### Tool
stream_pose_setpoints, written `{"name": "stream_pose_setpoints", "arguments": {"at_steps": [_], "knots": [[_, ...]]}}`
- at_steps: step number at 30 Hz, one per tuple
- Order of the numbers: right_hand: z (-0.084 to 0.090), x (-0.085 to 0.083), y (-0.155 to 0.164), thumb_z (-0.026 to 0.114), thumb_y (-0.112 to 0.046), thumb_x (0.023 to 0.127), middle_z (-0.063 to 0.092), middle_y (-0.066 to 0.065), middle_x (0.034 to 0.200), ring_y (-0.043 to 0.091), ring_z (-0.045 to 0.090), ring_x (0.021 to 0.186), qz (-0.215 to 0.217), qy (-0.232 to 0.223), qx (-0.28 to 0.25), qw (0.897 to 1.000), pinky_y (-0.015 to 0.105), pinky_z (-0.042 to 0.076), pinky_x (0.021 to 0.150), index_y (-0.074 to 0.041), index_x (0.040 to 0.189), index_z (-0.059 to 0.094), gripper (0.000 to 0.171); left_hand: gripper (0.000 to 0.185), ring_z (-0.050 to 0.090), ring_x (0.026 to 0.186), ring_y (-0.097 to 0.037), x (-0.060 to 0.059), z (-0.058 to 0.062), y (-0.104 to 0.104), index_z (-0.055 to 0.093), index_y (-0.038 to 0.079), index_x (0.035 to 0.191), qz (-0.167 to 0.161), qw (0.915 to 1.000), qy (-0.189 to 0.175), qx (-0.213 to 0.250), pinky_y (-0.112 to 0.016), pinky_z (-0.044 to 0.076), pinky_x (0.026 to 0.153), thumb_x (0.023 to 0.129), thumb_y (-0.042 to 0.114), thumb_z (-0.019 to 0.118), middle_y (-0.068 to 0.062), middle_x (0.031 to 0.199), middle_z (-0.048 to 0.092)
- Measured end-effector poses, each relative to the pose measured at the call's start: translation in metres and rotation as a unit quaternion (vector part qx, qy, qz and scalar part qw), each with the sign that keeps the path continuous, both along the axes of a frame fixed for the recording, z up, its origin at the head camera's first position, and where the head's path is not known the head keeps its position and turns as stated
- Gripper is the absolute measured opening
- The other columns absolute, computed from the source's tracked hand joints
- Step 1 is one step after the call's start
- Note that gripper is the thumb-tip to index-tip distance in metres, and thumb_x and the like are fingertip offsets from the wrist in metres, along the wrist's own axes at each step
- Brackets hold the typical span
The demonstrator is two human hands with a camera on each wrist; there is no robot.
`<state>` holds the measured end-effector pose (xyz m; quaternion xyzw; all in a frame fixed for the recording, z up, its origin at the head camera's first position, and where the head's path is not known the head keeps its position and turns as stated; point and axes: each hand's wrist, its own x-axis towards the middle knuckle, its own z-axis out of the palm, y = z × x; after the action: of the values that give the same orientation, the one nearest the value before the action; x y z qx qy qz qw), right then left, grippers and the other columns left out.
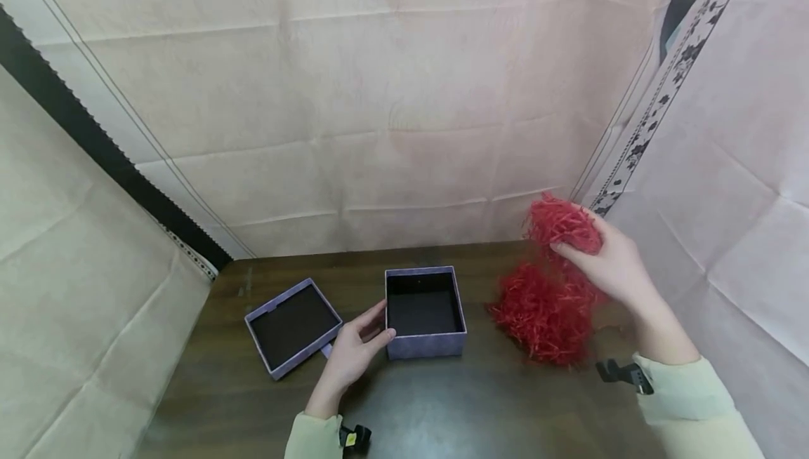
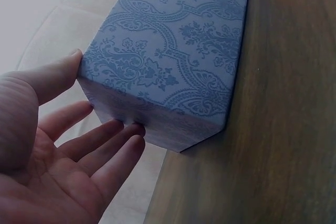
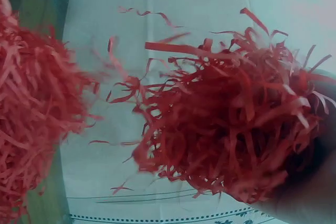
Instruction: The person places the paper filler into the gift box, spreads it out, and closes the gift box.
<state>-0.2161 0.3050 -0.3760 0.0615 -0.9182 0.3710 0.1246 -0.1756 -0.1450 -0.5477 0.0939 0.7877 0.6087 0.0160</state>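
An open-topped box with a purple-blue patterned outside and black inside stands mid-table, nothing seen inside it. My left hand is at its left side, fingers extended and touching the wall, thumb at the near corner. The left wrist view shows the box's floral wall against my fingertips. In my right hand I grip a bunch of red shredded paper, held above a loose pile of the same paper. Strands dangle from the bunch in the right wrist view; they hide most of that hand.
A matching box lid lies inside-up and slanted to the left of the box, a small tab at its near right edge. Pale cloth hangs behind and on both sides of the dark wooden table.
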Motion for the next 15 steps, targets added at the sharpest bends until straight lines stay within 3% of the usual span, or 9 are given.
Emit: {"name": "stream_pose_setpoints", "arguments": {"at_steps": [8, 15], "knots": [[0.007, -0.007, -0.018, 0.079, -0.039, 0.100, 0.062, 0.021, 0.148, 0.047, 0.058, 0.134, 0.025, 0.020, -0.007, 0.999, 0.072, 0.044, 0.108, -0.013, 0.161, 0.050, 0.072, 0.062, 0.058, 0.140, -0.034, -0.001, 0.003, 0.001, 0.058, 0.019, 0.157, -0.001, 1.0000, 0.005, -0.001, -0.044, 0.050, 0.111, 0.099, 0.021, 0.080, -0.012, 0.158, 0.055], [-0.005, -0.004, -0.035, 0.077, -0.045, 0.099, 0.061, 0.016, 0.150, 0.042, 0.057, 0.138, 0.051, -0.016, -0.011, 0.998, 0.072, 0.043, 0.110, -0.019, 0.162, 0.048, 0.074, 0.062, 0.059, 0.139, -0.034, 0.001, 0.001, 0.002, 0.058, 0.020, 0.156, 0.003, 1.0000, 0.001, -0.005, -0.046, 0.051, 0.111, 0.099, 0.024, 0.081, -0.012, 0.157, 0.056]]}}
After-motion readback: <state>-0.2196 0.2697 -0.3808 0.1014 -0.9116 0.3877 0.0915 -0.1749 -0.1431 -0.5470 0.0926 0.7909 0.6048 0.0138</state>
